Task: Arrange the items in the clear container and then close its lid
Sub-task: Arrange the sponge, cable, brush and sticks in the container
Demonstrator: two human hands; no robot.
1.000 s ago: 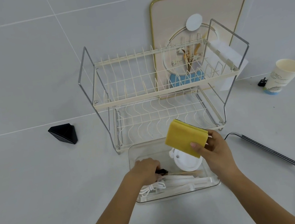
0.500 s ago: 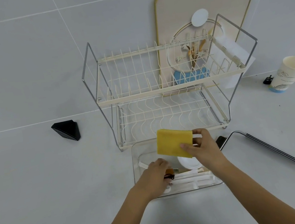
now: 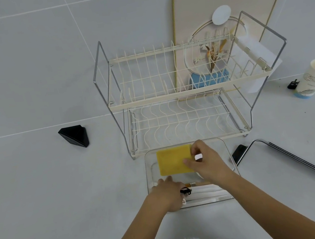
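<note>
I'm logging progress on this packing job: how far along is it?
Done: a brush and white items already lie in the clear container. In hand: the right hand lays the yellow sponge flat at the far end, while the left hand rests in the near corner. Left: closing the lid, which is not on the container.

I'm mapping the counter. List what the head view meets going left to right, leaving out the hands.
black wedge → dish rack with the clear container in front of it holding the yellow sponge → black-handled metal frame → paper cup
</note>
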